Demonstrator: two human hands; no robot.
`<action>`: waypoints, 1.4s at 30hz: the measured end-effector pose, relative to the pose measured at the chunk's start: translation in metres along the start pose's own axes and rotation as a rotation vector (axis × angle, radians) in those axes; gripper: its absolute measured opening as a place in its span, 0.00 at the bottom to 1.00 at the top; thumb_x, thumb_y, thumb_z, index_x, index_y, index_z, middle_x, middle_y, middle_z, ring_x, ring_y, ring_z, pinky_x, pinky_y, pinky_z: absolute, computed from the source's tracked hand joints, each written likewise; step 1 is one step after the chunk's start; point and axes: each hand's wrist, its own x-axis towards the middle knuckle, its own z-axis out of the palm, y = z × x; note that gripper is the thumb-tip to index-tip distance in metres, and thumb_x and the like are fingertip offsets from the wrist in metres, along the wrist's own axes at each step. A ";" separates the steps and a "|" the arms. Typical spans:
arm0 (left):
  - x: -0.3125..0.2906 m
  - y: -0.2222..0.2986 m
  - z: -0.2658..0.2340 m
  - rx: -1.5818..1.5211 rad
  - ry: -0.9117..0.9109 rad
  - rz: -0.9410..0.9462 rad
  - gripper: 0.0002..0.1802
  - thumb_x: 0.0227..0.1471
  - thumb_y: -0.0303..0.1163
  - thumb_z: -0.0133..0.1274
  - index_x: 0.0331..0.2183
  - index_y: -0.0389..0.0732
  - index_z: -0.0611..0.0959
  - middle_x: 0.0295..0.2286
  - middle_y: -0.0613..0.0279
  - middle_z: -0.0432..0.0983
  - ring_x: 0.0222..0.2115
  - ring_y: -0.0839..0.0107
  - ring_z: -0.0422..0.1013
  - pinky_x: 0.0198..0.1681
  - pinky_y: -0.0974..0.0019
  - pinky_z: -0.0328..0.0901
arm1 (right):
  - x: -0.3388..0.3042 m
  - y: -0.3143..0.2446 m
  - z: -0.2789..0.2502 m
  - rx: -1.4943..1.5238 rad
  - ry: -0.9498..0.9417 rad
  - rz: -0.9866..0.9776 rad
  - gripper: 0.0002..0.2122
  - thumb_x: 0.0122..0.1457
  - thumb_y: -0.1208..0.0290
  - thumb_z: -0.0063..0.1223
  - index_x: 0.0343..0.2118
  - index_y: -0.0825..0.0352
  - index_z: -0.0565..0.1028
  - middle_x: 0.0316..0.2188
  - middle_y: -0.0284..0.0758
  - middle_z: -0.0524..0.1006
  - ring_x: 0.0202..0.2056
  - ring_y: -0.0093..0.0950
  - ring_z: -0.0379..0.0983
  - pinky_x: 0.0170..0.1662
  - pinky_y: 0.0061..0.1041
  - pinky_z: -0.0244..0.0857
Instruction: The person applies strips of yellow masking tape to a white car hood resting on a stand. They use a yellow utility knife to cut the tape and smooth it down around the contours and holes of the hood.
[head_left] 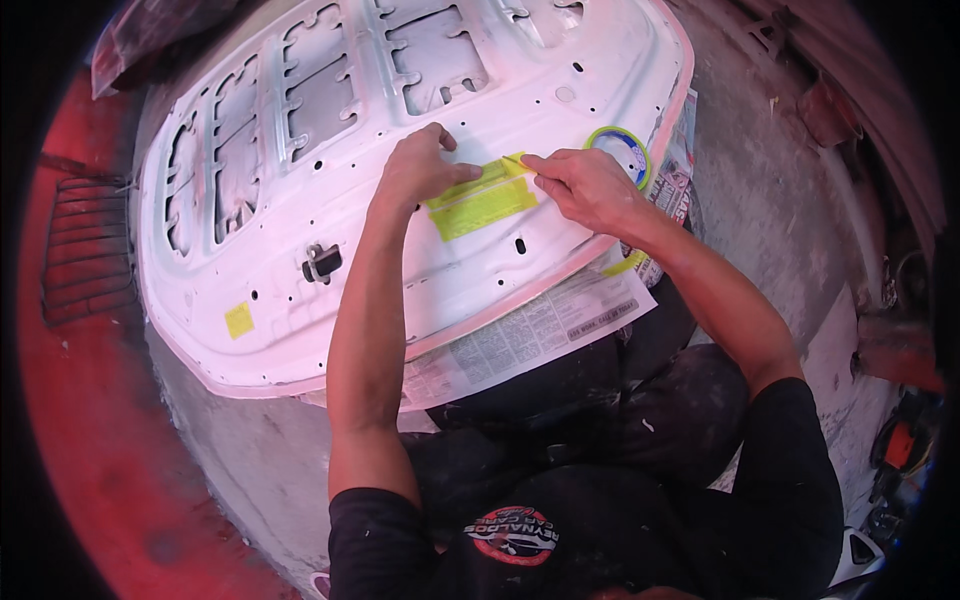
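White metal panel [450, 290] with cut-out openings and small holes fills the upper middle of the view, sheets of newspaper [520, 335] showing from under its near edge. Tape roll [638, 152], yellow-green with a blue core, lies on the panel just beyond the right hand [592, 188], partly covered by it. Second yellow curved piece [625, 264] at the panel's near right edge, partly hidden by the right forearm; kind unclear. Black latch [322, 263] sits left of the left forearm, which crosses the panel and blocks some of its surface; a small yellow square [239, 320] is stuck farther left. Surroundings: dark wire rack [88, 250] and red surface [90, 430] at left, grey concrete floor [790, 200] at right. Upper tape strip [494, 180] lies between the two hands, right above the lower tape patch [485, 212], both on the panel. Right grip: narrow, thumb and index finger pinched on the strip's right end, which stands slightly raised. Left hand [413, 168]: grip wide, thumb reaching to the strip's left end, index finger spread away above the panel; firmness of thumb contact cannot be told
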 end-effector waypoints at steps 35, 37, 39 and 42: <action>0.004 -0.006 0.004 0.014 -0.004 0.045 0.31 0.38 0.48 0.72 0.39 0.39 0.79 0.39 0.49 0.78 0.37 0.56 0.77 0.36 0.57 0.71 | 0.025 -0.022 -0.026 -0.306 -0.227 0.123 0.16 0.59 0.73 0.49 0.49 0.56 0.80 0.27 0.44 0.80 0.30 0.42 0.78 0.36 0.40 0.70; 0.002 -0.006 0.005 0.018 0.035 0.062 0.30 0.36 0.47 0.72 0.38 0.39 0.80 0.36 0.51 0.80 0.37 0.58 0.76 0.39 0.58 0.69 | 0.031 -0.028 -0.035 -0.378 -0.276 0.090 0.16 0.59 0.73 0.49 0.50 0.55 0.79 0.26 0.45 0.79 0.28 0.43 0.77 0.34 0.41 0.69; 0.001 -0.005 0.006 0.017 0.048 0.062 0.29 0.36 0.47 0.72 0.37 0.39 0.81 0.35 0.53 0.81 0.37 0.58 0.76 0.41 0.59 0.69 | 0.035 -0.028 -0.034 -0.420 -0.281 0.044 0.17 0.59 0.73 0.49 0.50 0.55 0.80 0.25 0.45 0.79 0.28 0.43 0.77 0.34 0.41 0.69; 0.000 -0.004 0.005 0.015 0.037 0.047 0.29 0.36 0.47 0.72 0.37 0.39 0.81 0.35 0.53 0.81 0.37 0.58 0.76 0.41 0.59 0.69 | 0.033 -0.025 -0.030 -0.447 -0.270 0.023 0.17 0.58 0.74 0.48 0.50 0.56 0.79 0.25 0.46 0.79 0.27 0.43 0.77 0.34 0.41 0.69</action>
